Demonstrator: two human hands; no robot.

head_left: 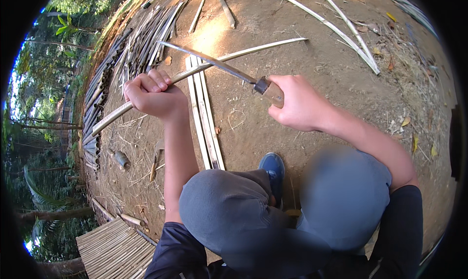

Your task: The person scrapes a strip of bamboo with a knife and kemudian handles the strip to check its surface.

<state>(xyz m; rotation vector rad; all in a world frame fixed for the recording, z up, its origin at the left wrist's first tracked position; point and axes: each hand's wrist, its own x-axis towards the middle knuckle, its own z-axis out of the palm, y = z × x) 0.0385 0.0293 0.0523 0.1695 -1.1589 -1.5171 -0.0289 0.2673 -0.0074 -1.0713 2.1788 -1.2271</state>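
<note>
My left hand (153, 95) is closed around a long pale bamboo strip (243, 52) that runs from the lower left up to the right above the dirt ground. My right hand (298, 103) grips the wooden handle of a long-bladed knife (219, 66). The blade points up and left and crosses the strip near its middle. Below the hands, three split bamboo slats (204, 123) lie side by side on the ground. My knees in grey trousers and a blue shoe (274, 167) show at the bottom.
A pile of dark bamboo poles (105, 84) lines the left edge of the dirt. More pale strips (341, 30) lie at the upper right. A woven bamboo panel (114, 250) sits at the lower left. Trees stand beyond the left side.
</note>
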